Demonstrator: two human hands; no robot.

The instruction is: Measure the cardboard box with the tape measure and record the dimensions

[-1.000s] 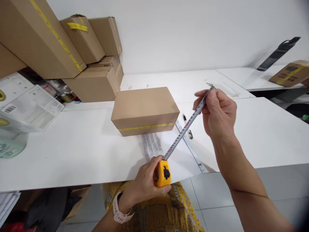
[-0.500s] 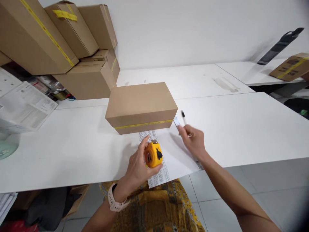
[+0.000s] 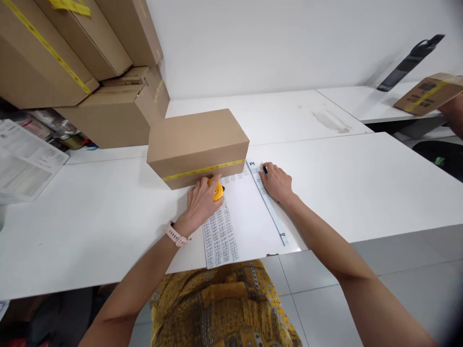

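Note:
My left hand (image 3: 204, 200) is closed around a yellow tape measure (image 3: 218, 190), low against the front of a brown cardboard box (image 3: 198, 137). Yellow tape runs along that box's front face. Under the tape measure lies a white sheet (image 3: 249, 217) with dense printed rows on its left part. A narrow printed strip (image 3: 268, 205) lies along the sheet's right side. Just right of it, my right hand (image 3: 278, 182) has its fingers curled over a pen (image 3: 265, 168); only the dark end of the pen shows clearly.
Cardboard boxes (image 3: 108, 115) are stacked at the back left, above a printed white package (image 3: 27, 164). On the far right table (image 3: 361, 108) stand a dark bottle (image 3: 405, 65) and a taped box (image 3: 427, 96), with another person's hand (image 3: 454, 113) beside it. The table's front edge is near my body.
My left hand has carried the tape measure forward to the box's front. My right hand has moved forward onto the pen, and more of the strip shows. Another person's hand has appeared at far right.

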